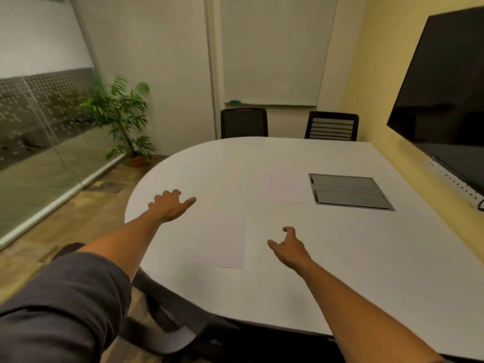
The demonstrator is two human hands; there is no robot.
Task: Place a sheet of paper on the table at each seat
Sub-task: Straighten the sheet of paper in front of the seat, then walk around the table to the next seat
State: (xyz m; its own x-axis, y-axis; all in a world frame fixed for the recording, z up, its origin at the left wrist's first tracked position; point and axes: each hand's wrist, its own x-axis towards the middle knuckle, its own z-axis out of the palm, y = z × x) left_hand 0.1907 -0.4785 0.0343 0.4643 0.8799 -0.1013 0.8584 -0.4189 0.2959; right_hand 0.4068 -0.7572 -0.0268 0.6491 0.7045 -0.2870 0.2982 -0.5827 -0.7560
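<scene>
Paper status, near to far. Left hand [167,205] and right hand [289,247] were both out over the desk [340,271], fingers spread, gripping nothing, well apart from each other.

Near sheet [225,242] lay flat on the desk between the two hands, at 12 o'clock from the closest seat [167,318], whose chair was tucked under the desk edge. Neither hand touched it as far as I could tell; the right thumb sat just beside its right edge.

Far sheet [286,187] lay flat further in, at 1 o'clock from the near one, just left of the grey cable hatch [351,192]. It looked loosely parked mid-desk, not squared to a seat.

Handling, my read: single sheets, near weightless, floppy, white on white, so edges were hard to spot. Flat paper on a smooth top is hard to pinch from above. Better to press with flat fingers and slide it, or drag a corner past the desk edge and pinch there. Fast moves would let it lift or skate.

Two black chairs [331,125] stood at the far end at 12 o'clock; no paper was visible in front of them, so those seats looked unserved.
</scene>
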